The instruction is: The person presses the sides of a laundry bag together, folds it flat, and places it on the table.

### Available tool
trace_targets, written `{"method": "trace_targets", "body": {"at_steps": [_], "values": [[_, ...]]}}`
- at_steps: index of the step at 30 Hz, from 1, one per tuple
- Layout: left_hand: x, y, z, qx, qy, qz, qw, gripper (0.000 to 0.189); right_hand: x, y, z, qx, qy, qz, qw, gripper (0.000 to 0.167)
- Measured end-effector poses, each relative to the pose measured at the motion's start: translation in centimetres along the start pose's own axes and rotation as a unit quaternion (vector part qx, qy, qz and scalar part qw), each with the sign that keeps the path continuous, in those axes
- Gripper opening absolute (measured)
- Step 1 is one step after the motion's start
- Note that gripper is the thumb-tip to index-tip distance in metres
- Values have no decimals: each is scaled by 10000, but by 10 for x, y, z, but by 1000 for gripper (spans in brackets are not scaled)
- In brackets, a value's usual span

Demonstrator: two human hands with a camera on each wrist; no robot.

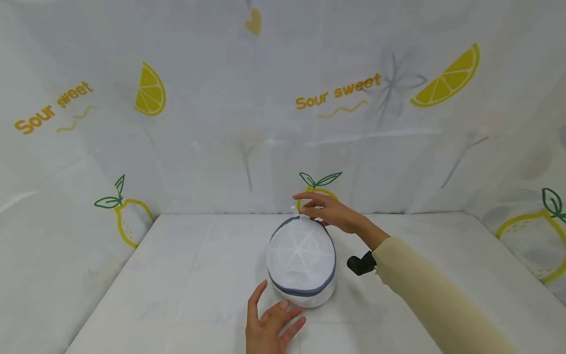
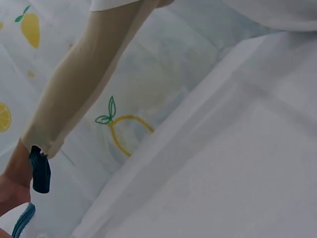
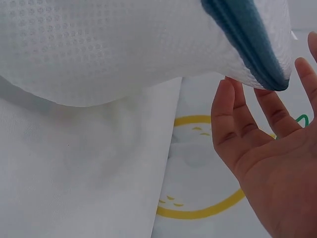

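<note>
A round white mesh laundry bag (image 1: 301, 255) with a blue zipper band (image 1: 305, 292) stands in the middle of the white table. My right hand (image 1: 329, 212) reaches its far edge, fingertips right at the rim beside a small white tab (image 1: 295, 210). In the right wrist view, fingers of that hand (image 3: 272, 158) pass partly behind the blue zipper end (image 3: 270, 79), the others raised and spread. At the bag's near side is my left hand (image 1: 271, 327), fingers spread and loosely bent, tips close to its lower edge. The left wrist view shows a sliver of the bag (image 2: 22, 218).
A white cloth backdrop (image 1: 212, 147) with lemon prints rises behind the table and along both sides. White covering spreads over the tabletop (image 1: 199, 275). A dark strap-like device (image 1: 361, 264) sits at my right wrist, below the beige sleeve (image 1: 424, 290).
</note>
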State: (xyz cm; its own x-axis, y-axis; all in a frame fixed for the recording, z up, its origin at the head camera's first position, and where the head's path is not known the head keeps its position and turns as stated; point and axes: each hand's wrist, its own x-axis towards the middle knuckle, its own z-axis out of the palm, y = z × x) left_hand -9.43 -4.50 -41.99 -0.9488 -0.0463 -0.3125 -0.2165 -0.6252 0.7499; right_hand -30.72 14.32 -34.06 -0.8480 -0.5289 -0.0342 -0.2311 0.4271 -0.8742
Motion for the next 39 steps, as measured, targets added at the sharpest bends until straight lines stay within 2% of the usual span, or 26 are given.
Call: {"method": "trace_targets", "body": {"at_steps": [6,13,22,28,33,39], "values": [[-1,0,5,-243,-122,69,9996,80,-1,-1,1,114,-102,9,9999,53],[1,-2,9,-289,-253,196,9991,79,-4,-3,3,204,-315,6,9993,55],[6,-5,20,-191,-179,464,9986,74,-8,0,2,311,-478,132,9983,59],[12,-9,25,-234,-373,793,9959,70,-11,3,6,352,-614,97,9974,61],[18,-12,28,-131,-478,955,9942,67,-15,5,9,65,-650,-210,9976,63],[27,-14,31,13,-525,995,9936,68,-19,12,12,-423,-759,-827,9928,65]]}}
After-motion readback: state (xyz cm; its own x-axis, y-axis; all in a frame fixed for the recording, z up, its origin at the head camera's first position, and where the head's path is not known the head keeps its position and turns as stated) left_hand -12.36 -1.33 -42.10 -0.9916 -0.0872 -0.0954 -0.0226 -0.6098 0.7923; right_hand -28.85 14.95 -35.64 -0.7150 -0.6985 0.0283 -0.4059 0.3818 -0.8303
